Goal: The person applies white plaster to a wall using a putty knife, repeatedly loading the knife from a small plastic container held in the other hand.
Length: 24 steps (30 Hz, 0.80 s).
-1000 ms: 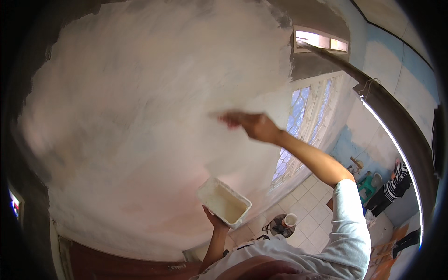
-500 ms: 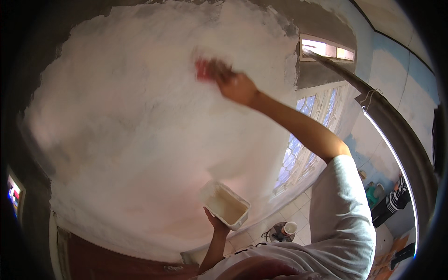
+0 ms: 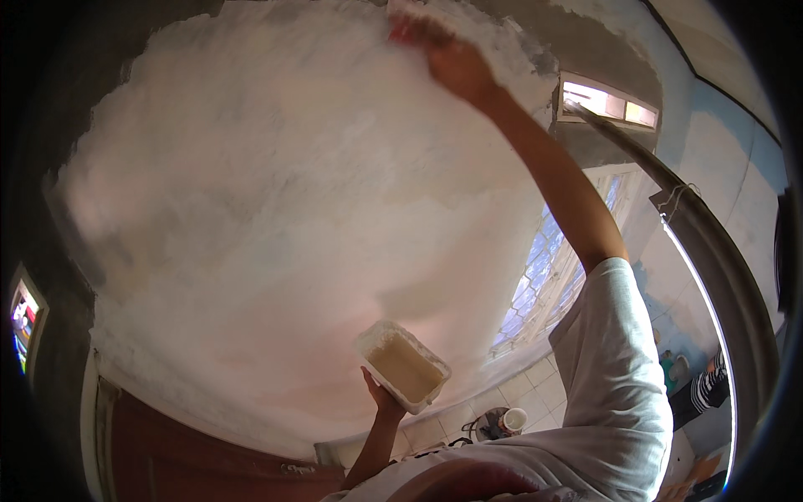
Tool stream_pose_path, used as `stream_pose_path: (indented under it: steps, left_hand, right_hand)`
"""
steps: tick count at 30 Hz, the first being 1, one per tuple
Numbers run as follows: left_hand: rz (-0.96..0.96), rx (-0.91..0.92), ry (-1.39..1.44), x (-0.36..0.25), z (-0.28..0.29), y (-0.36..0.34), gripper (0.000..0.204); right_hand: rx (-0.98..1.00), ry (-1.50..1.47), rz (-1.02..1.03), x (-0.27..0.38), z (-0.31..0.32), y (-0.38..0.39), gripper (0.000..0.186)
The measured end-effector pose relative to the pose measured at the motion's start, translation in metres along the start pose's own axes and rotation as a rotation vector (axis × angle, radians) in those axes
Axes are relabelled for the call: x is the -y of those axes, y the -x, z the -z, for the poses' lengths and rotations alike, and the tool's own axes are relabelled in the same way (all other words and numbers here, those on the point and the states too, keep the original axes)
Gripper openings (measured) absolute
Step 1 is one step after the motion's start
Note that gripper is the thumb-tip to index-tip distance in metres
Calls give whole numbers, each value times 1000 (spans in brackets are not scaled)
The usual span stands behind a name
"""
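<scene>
Worn on the head, the left of two fisheye cameras looks down past the wearer's light shirt (image 3: 615, 360) and toward the plastered wall (image 3: 251, 184), with the right forearm (image 3: 554, 174) nearer, the tiled floor (image 3: 531, 386) farther off, and straight edges bending toward the rim.

My right arm (image 3: 556, 159) stretches high and forward, its elbow slightly bent and my right hand (image 3: 460, 67) curled in a blurred grip at its far end — while my left hand (image 3: 382, 393) sits low, fingers pointing up, above my slanting left forearm (image 3: 373, 448).
</scene>
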State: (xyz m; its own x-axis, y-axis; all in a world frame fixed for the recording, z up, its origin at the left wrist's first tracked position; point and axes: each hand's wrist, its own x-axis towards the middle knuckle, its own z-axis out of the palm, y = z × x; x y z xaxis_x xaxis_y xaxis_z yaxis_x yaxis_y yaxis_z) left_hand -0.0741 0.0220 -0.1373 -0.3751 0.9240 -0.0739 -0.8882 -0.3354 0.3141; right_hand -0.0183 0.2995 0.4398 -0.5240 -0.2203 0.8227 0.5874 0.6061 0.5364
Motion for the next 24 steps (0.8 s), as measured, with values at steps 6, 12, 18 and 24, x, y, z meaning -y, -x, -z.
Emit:
stream_pose_path:
  steps: [6,12,18,24]
  left_hand:
    - [-4,2,3,-5,-20,5,86]
    - [-32,20,120,-7,-48,14,67]
    - [-95,8,51,2,-31,13,66]
    - [-46,9,84,12,-3,1,77]
  right_hand:
    - [122,-95,405,100,16,108,56]
    - [-56,-438,-13,42,38,89,42]
    - [4,-83,-523,-25,15,20,49]
    - [-89,-46,334,144,-11,122,48]
